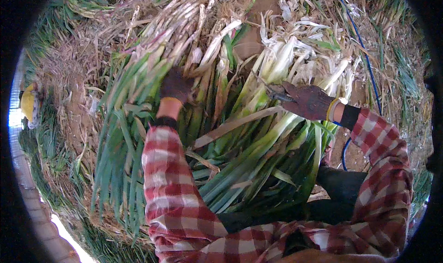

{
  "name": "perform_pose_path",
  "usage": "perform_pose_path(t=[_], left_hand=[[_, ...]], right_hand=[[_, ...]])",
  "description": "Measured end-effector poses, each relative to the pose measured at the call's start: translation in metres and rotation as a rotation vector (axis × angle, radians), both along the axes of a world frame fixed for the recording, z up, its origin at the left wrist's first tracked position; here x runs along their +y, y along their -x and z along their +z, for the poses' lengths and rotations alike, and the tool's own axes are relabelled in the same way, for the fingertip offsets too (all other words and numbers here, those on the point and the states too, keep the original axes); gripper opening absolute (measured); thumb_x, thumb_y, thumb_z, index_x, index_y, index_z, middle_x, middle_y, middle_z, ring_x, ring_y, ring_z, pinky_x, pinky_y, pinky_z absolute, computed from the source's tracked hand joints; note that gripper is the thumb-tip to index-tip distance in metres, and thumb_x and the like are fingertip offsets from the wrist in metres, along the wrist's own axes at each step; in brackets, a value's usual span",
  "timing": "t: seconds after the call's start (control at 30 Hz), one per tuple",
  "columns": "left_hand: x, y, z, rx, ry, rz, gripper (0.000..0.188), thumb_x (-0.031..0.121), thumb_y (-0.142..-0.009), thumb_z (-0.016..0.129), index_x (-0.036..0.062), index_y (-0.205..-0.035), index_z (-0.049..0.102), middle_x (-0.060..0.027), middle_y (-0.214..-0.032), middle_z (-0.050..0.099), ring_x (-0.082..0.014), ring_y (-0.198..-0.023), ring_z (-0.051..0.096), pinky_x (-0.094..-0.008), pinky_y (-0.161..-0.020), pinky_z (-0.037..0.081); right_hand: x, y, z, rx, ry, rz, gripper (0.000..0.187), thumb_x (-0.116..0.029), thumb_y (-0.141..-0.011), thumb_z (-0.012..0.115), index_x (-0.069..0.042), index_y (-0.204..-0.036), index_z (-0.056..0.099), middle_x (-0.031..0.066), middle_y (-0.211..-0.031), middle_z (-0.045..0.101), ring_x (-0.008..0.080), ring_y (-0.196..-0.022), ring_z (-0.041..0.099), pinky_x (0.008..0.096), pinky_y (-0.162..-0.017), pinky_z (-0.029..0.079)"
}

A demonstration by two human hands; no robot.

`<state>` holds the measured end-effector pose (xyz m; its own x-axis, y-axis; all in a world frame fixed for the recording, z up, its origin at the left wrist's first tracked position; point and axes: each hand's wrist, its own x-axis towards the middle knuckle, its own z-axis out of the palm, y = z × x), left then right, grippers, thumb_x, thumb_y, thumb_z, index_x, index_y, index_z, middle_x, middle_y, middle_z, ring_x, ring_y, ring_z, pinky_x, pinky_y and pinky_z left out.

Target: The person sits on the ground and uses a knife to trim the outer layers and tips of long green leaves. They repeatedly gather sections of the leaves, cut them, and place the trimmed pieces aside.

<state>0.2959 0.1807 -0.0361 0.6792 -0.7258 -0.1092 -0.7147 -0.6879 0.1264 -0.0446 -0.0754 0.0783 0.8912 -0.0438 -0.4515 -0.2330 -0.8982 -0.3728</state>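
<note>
A broad heap of long green onions [249,166] lies in front of me, green leaves toward me and pale stalk ends away. My left hand [177,85], in a dark glove, is on the stalks at the left of the heap. It is blurred and its fingers are hard to make out. On the right, my gloved right hand [311,100] is closed round a small dark tool with a thin pointed metal end [279,95], above thick white stalks [281,62]. Further away on the left lies a bundle with brownish, unpeeled stalk ends [177,20].
Dry husks and peeled skins [318,32] litter the brown soil. A blue cord [362,46] runs down the right side. More green onions [50,147] lie along the left. A yellow rounded thing [30,103] shows at the far left edge.
</note>
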Motion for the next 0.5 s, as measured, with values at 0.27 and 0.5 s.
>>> perform_pose_path(t=[0.27,0.5], left_hand=[[-0.010,0.025,0.007,0.490,-0.483,0.188,0.091,0.056,-0.081,0.064,0.0000,-0.145,0.033,-0.0265,-0.135,0.051,-0.0381,-0.120,0.056,-0.0462,-0.098,0.047],[0.024,0.078,0.006,0.838,-0.317,0.170,0.067,0.060,-0.076,0.069,0.0001,-0.107,0.069,-0.0186,-0.085,0.070,-0.0305,-0.084,0.067,-0.0402,-0.086,0.050]], right_hand=[[-0.015,0.009,-0.012,-0.053,-0.018,-0.020,0.069,-0.043,-0.095,0.053,0.006,-0.141,0.035,0.0238,-0.086,0.065,0.0413,-0.081,0.064,0.0461,-0.073,0.051],[-0.018,0.002,0.002,-0.018,-0.004,-0.018,0.065,-0.042,-0.093,0.054,0.005,-0.135,0.038,0.0241,-0.080,0.065,0.0419,-0.077,0.065,0.0485,-0.070,0.052]])
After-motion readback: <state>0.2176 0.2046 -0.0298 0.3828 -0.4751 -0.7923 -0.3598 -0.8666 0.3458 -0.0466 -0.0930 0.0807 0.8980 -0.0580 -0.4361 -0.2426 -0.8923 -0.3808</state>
